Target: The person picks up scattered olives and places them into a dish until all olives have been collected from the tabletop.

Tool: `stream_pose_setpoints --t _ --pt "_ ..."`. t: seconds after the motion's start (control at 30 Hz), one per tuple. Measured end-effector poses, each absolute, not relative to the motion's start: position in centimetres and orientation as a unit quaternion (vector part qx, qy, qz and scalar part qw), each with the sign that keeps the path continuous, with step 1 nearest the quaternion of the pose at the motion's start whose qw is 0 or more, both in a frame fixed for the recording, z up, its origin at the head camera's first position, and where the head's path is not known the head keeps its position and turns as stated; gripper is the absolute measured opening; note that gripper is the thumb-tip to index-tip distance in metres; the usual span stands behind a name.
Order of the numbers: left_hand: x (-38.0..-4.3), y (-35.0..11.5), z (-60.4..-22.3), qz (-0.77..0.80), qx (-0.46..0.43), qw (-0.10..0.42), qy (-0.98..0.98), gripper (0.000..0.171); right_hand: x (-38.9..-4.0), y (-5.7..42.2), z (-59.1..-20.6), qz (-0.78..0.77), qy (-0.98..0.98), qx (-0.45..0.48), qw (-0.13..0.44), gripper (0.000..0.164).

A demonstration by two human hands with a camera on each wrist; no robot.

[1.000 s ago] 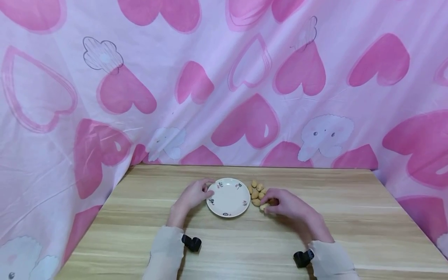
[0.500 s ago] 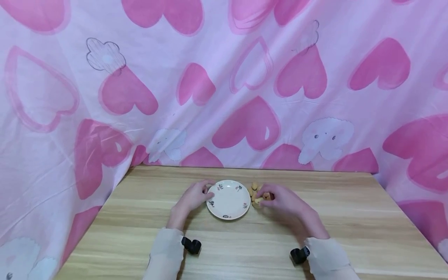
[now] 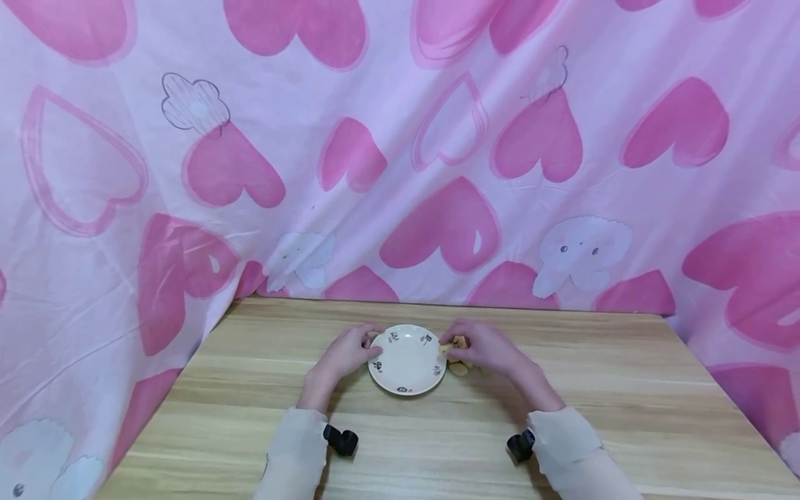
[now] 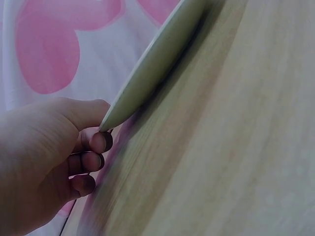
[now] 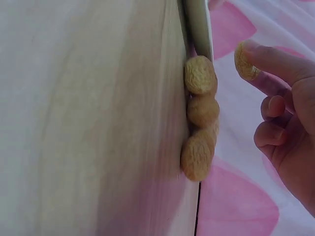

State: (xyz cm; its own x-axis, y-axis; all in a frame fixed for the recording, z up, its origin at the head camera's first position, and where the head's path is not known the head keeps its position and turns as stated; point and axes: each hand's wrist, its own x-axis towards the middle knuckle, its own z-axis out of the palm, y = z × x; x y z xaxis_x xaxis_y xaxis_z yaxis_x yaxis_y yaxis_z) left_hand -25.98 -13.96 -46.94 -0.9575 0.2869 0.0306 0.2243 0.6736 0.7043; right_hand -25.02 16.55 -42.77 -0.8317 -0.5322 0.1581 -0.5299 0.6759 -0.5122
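Observation:
A round white plate (image 3: 407,364) with small dark and red motifs near its rim lies on the table. My left hand (image 3: 345,353) holds its left rim, the thumb over the edge and the fingers below it, as the left wrist view of the plate (image 4: 157,69) shows. Between thumb and forefinger, my right hand (image 3: 490,347) pinches a tan peanut (image 5: 244,64) in its shell, raised off the table at the plate's right edge. Several more peanuts (image 5: 198,155) lie on the table just right of the plate, partly hidden under my right hand in the head view.
The wooden table (image 3: 425,451) reaches back to a pink curtain (image 3: 400,139) printed with hearts, which hangs behind and along both sides. A small black camera sits on each wrist, the left camera (image 3: 340,440) and the right camera (image 3: 521,445).
My right hand has lifted a peanut from the group and carried it left to the plate's right rim. My left hand keeps its hold on the plate. The head view has tilted slightly.

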Motion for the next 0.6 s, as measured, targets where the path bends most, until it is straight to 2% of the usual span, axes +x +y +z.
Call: stream_pose_setpoints --t 0.6 --pt "-25.9 -13.9 -47.0 0.378 0.135 0.042 0.915 0.044 -26.8 13.0 -43.4 -0.255 0.921 -0.294 0.018 0.017"
